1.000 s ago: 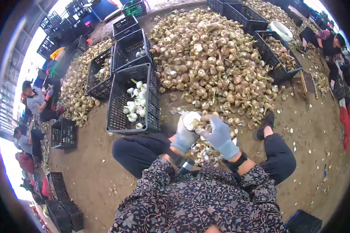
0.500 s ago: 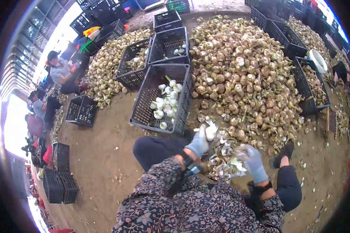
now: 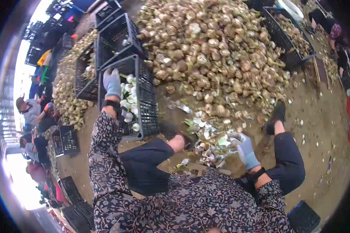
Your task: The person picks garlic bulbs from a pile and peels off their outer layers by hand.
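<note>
My left hand (image 3: 112, 83), in a pale glove, reaches over the left side of a black plastic crate (image 3: 129, 62). Its fingers point away from me and look apart, with nothing visible in them. Beside it in the crate lie several peeled white garlic bulbs (image 3: 130, 98). My right hand (image 3: 243, 148), gloved too, hovers at the right of a heap of garlic skins (image 3: 210, 149) between my legs. Its fingers are bent and spaced apart, and I see no bulb in them. Ahead rises a large pile of unpeeled garlic (image 3: 210, 50).
More black crates stand behind the near one, and a crate of stalks (image 3: 291, 37) is at the far right. Two seated people work by another garlic pile (image 3: 68, 83) on the left. My shoe (image 3: 276, 116) rests at the pile's right edge.
My left hand has moved from the skins to over the crate, and the white bulb it held is no longer in it. My right hand has stayed near the skins. The view has turned.
</note>
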The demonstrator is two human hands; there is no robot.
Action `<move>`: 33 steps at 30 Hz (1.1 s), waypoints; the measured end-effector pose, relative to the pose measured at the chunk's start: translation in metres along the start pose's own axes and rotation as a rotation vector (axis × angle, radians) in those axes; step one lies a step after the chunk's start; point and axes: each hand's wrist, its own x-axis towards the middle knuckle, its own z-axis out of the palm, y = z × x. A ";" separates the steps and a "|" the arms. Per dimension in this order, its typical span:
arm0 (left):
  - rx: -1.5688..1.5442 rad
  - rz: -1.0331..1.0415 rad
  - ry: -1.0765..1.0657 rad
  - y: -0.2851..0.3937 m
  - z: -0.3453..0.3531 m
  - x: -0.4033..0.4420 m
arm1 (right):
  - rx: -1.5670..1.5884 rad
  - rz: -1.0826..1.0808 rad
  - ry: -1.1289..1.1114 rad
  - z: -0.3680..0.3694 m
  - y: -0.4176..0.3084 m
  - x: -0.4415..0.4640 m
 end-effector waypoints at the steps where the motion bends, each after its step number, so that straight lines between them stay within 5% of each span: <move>1: 0.009 0.032 -0.114 -0.022 0.027 0.013 | 0.073 0.097 0.026 0.001 -0.006 0.001; 3: 0.081 0.183 -0.356 0.037 0.089 -0.058 | 0.149 0.197 0.059 0.002 -0.006 0.008; 6: 0.153 0.372 -0.490 0.029 0.192 -0.188 | 0.220 0.112 0.059 0.000 0.001 0.020; 9: 0.491 0.340 -1.148 0.055 0.241 -0.294 | 0.210 0.146 0.095 -0.002 -0.004 0.021; 11: 0.671 0.372 -1.227 0.050 0.262 -0.334 | 0.189 0.159 0.113 0.000 -0.003 0.024; 13: 0.796 0.435 -1.296 0.034 0.274 -0.350 | 0.125 -0.082 0.080 0.001 0.019 0.031; 16: 0.864 0.533 -1.479 0.038 0.269 -0.341 | 0.020 -0.028 0.069 0.004 0.021 0.033; 17: 0.864 0.550 -1.469 0.044 0.260 -0.336 | 0.017 -0.028 0.045 0.005 0.025 0.034; 20: 0.689 -0.048 -1.233 0.079 0.225 -0.320 | -0.189 -0.178 0.164 0.008 0.033 0.037; 21: 0.688 -0.042 -1.225 0.066 0.218 -0.323 | -0.321 -0.253 0.240 0.011 0.034 0.036; 23: -0.383 -0.501 -0.937 0.019 0.204 -0.342 | -0.341 -0.208 0.156 0.014 0.024 0.029; 25: -0.352 0.102 -0.736 0.016 0.180 -0.361 | -0.507 -0.532 0.318 0.025 -0.010 0.016; 27: -0.775 -0.696 -0.762 0.057 0.150 -0.371 | -0.560 -0.568 0.331 0.035 -0.025 0.005; 29: -0.677 -0.353 -0.742 0.045 0.137 -0.381 | -0.349 -0.569 0.371 0.042 -0.022 0.005; 33: -0.749 -0.506 -1.020 0.140 0.051 -0.365 | 0.218 -0.299 0.088 0.044 -0.030 0.000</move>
